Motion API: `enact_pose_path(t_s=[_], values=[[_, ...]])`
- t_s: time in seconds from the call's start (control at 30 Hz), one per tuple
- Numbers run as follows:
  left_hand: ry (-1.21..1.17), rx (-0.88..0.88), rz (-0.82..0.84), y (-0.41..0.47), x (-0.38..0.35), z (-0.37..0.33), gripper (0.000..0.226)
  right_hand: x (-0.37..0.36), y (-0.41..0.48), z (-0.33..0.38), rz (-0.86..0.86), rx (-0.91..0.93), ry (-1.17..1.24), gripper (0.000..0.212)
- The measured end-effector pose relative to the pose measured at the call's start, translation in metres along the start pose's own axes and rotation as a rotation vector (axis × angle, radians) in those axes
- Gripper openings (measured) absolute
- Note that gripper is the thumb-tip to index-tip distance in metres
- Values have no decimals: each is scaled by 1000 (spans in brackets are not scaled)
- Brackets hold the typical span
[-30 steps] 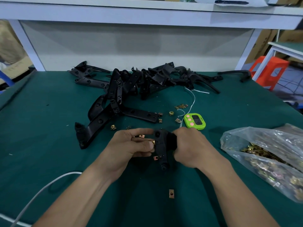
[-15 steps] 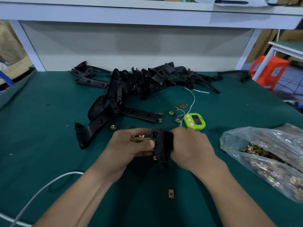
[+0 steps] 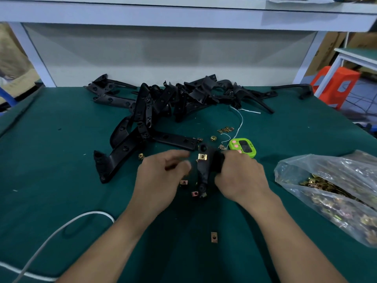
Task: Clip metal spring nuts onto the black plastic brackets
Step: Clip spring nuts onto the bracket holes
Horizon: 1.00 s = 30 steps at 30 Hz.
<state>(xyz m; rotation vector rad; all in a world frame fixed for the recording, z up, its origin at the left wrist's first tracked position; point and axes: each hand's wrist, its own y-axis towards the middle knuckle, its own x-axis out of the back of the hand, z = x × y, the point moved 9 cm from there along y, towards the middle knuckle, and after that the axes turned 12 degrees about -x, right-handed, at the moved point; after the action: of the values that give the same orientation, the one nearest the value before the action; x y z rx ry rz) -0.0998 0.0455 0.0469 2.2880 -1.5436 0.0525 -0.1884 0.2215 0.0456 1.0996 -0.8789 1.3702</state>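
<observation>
My right hand grips a black plastic bracket by its right side, just above the green table. A brass spring nut sits clipped on the bracket's upper part. My left hand is blurred just left of the bracket, apart from it, with fingers loosely curled and nothing seen in them. Loose spring nuts lie by the bracket's lower end, under my left hand's fingers and nearer to me.
A pile of black brackets covers the table's far middle. A clear bag of spring nuts lies at the right. A green timer sits behind my right hand. A white cable curves at the front left.
My left hand has let go of the bracket and drawn back to the left. The spring nut it was pressing now shows clipped on the bracket, which has tilted up slightly.
</observation>
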Motion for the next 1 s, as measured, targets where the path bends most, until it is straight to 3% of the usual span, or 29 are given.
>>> enact_pose_path(t_s=[0.1, 0.23, 0.43, 0.53, 0.6, 0.7, 0.83, 0.9, 1.0], values=[[397, -196, 183, -6, -11, -9, 18, 6, 9, -19, -21, -71, -9, 21], [634, -341, 388, -12, -38, -8, 17, 7, 12, -24, -4, -93, 1, 24], [727, -491, 336, -13, -37, -18, 6, 4, 9, -18, 26, -56, 3, 27], [728, -486, 173, -12, -25, -24, 8, 7, 10, -18, 3, -54, 22, 19], [631, -391, 37, -10, -9, -21, 11, 8, 9, -18, -5, -53, 35, 18], [296, -136, -7, -5, 0, 0, 20, 5, 9, -14, 15, -37, 47, 16], [189, -43, -19, -2, 6, 6, 38, 3, 8, -12, 16, -16, 67, 16], [299, -65, -42, 0, 14, 4, 34, 4, 9, -12, 16, -13, 71, 17], [705, -194, -17, 2, 16, -10, 22, 3, 8, -11, 22, -5, 67, 18]])
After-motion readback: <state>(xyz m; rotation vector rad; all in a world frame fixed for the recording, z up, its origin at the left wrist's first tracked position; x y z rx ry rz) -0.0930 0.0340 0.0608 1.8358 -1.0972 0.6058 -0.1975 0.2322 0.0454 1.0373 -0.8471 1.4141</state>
